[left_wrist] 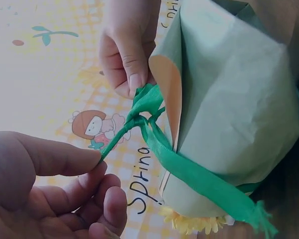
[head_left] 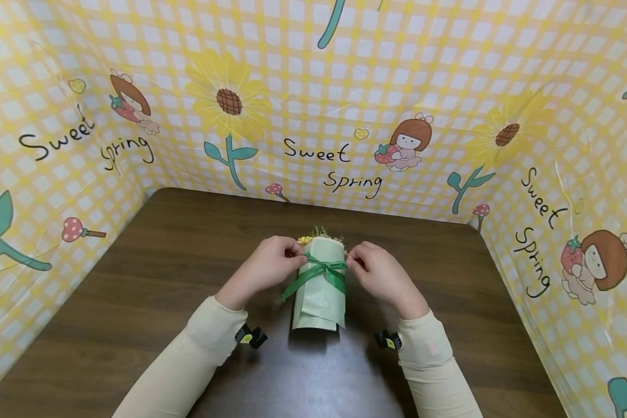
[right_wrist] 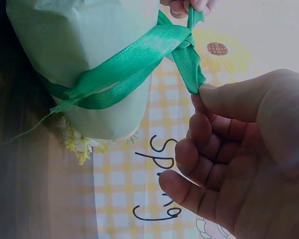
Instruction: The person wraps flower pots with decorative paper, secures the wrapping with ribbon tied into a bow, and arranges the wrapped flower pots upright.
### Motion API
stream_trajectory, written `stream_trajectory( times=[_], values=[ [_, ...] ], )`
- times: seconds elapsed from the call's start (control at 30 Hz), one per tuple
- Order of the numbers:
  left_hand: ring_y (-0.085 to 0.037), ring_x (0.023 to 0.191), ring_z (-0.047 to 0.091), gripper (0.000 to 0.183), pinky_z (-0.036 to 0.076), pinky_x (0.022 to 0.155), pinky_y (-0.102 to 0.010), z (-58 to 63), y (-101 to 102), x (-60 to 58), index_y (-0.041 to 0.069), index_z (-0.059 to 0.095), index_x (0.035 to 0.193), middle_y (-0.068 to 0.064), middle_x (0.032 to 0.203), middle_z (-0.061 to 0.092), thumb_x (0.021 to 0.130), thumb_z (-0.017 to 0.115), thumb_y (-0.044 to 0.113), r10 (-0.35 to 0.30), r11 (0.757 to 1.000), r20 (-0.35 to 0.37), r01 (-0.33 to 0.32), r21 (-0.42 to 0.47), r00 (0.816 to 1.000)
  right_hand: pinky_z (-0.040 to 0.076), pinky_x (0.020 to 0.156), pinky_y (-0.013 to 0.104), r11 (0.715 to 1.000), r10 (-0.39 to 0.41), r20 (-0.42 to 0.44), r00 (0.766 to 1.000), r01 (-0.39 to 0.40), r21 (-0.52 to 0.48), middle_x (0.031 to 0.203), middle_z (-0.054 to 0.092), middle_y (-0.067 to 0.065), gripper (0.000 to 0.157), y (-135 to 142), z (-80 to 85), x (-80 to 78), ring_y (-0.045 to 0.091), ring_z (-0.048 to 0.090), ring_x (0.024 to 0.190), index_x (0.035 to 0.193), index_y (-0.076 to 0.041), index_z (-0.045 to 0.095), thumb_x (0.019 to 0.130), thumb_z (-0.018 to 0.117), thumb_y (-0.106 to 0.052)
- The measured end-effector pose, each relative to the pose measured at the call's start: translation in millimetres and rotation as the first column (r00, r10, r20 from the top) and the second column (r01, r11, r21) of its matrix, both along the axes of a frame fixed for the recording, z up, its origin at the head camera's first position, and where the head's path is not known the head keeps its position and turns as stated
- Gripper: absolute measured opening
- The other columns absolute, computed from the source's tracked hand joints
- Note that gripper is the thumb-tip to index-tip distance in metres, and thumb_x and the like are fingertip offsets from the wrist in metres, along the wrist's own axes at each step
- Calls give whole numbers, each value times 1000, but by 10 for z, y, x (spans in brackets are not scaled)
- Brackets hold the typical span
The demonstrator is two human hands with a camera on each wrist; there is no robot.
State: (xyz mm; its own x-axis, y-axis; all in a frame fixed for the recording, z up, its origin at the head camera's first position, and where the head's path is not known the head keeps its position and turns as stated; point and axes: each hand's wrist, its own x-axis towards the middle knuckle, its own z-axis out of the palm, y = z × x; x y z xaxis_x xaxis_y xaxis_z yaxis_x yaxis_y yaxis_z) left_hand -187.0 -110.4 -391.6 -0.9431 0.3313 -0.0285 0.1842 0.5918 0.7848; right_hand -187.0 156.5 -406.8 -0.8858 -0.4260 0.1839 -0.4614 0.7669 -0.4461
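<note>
A small bouquet in pale green wrapping paper (head_left: 319, 305) lies on the table, with yellow flowers (head_left: 304, 240) and thin sprigs showing at its far end. Green satin ribbon (head_left: 335, 280) circles the paper and crosses in a knot at the front. Between thumb and index finger, my left hand (head_left: 271, 261) pinches one narrow, gathered part of the ribbon. My right hand (head_left: 378, 270) pinches a wider folded loop (right_wrist: 188, 67) on the opposite side of the knot. Both pinched parts are stretched away from the knot. One frayed ribbon tail (left_wrist: 204, 179) hangs across the paper.
The dark wooden table (head_left: 136, 302) extends around the bouquet. A yellow checked cloth (head_left: 303, 87) printed with flowers and lettering walls it at the back and both sides. Black wrist cameras (head_left: 252, 336) sit below each cuff.
</note>
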Motion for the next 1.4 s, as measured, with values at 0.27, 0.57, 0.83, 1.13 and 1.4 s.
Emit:
stream_trajectory(
  times=[0.27,0.57,0.83,1.13,1.4],
  values=[
    [-18,70,53,14,45,63,-32,3,-43,-7,12,70,90,-2,83,62,99,68,24,-12,1000,-4,12,-18,1000,49,76,33,1000,1,13,1000,-1,6,95,62,-3,10,18,-3,-5,15,55,81,94,-13,70,101,64,-16],
    [-20,72,54,12,46,62,-34,-26,-85,-21,15,70,89,-2,88,64,98,69,23,-15,1000,-12,15,-12,1000,51,79,34,1000,3,28,1000,-3,18,96,62,-3,9,31,-22,-25,15,57,83,95,-13,69,101,62,-15],
    [-20,75,54,12,45,64,-34,-43,-117,-54,15,69,89,-2,88,64,98,69,22,-23,999,6,24,-22,1000,52,80,36,1000,4,22,1000,-5,24,96,63,-3,10,54,-40,-36,15,58,85,93,-15,69,100,63,-14],
    [-20,75,53,11,45,64,-34,-23,-154,-79,14,70,89,-2,86,64,98,69,19,-34,999,44,35,-27,998,53,82,36,999,-1,27,1000,0,43,96,64,-3,8,94,-65,-62,14,59,86,94,-15,70,100,65,-15],
    [-19,72,51,10,43,62,-34,3,-184,-84,12,70,89,-2,85,64,97,69,17,-60,998,51,61,-28,997,53,82,36,998,5,36,999,-7,54,96,64,-3,7,105,-61,-67,14,58,86,95,-15,70,100,65,-16]
  ],
)
